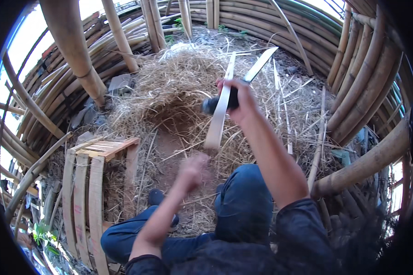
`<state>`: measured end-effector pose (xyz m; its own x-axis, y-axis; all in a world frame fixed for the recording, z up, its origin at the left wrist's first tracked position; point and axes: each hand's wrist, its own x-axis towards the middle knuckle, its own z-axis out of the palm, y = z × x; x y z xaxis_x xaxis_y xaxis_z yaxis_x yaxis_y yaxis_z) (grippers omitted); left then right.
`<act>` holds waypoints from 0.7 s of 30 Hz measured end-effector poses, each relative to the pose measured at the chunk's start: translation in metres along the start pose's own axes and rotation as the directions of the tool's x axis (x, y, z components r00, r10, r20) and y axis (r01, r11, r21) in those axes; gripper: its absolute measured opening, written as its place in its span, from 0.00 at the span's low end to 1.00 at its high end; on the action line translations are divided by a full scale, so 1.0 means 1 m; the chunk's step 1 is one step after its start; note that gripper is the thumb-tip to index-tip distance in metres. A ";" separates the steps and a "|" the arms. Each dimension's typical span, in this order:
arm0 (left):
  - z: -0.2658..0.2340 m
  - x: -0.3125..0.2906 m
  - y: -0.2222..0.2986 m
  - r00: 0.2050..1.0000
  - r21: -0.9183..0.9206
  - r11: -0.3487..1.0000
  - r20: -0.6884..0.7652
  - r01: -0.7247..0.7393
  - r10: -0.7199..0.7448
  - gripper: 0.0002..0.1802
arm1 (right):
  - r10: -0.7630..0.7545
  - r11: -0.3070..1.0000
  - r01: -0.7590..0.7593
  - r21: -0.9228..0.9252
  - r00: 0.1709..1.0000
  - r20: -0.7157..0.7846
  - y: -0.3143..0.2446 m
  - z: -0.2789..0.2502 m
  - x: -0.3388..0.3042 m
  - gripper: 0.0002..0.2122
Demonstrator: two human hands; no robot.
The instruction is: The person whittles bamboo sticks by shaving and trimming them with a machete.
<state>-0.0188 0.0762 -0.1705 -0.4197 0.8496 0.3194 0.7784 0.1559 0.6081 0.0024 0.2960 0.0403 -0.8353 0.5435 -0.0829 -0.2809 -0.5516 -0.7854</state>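
Observation:
My right hand (244, 98) is closed around the dark handle (210, 106) of a large knife, whose long pale blade (261, 63) points up and away to the right. A flat, light bamboo strip (220, 117) crosses in front of the handle, close to my right fingers; whether they also pinch it, I cannot tell. Just below the strip's lower end is my left hand (195, 170), smeared by motion. Its fingers cannot be made out, and it looks apart from the strip.
I sit low, knees bent in blue jeans (245, 201). A slatted wooden crate (96, 183) stands at my left. Ahead lies a heap of dry shavings (170, 87). Bamboo poles (73, 50) and stacked bamboo walls (280, 34) surround me, and a thick pole (365, 162) slants in at right.

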 end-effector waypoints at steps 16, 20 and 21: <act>-0.113 0.008 0.081 0.719 -0.606 0.418 0.665 0.677 -0.201 0.17 | 0.044 0.955 -0.040 -0.293 0.999 0.009 0.091 -0.019 -0.090 0.08; -0.074 0.011 0.074 0.848 -0.761 0.380 0.502 0.526 -0.168 0.14 | 0.017 0.940 -0.007 -0.341 0.999 0.027 0.089 -0.029 -0.092 0.09; -0.067 0.013 0.075 0.850 -0.792 0.311 0.485 0.526 -0.204 0.13 | -0.003 0.936 0.007 -0.351 1.000 0.014 0.089 -0.032 -0.092 0.09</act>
<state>0.0027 0.0653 -0.0719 -0.2889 0.9352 -0.2047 -0.3485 0.0964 0.9323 0.0691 0.2174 -0.0416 -0.8412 0.5359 -0.0722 -0.1033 -0.2904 -0.9513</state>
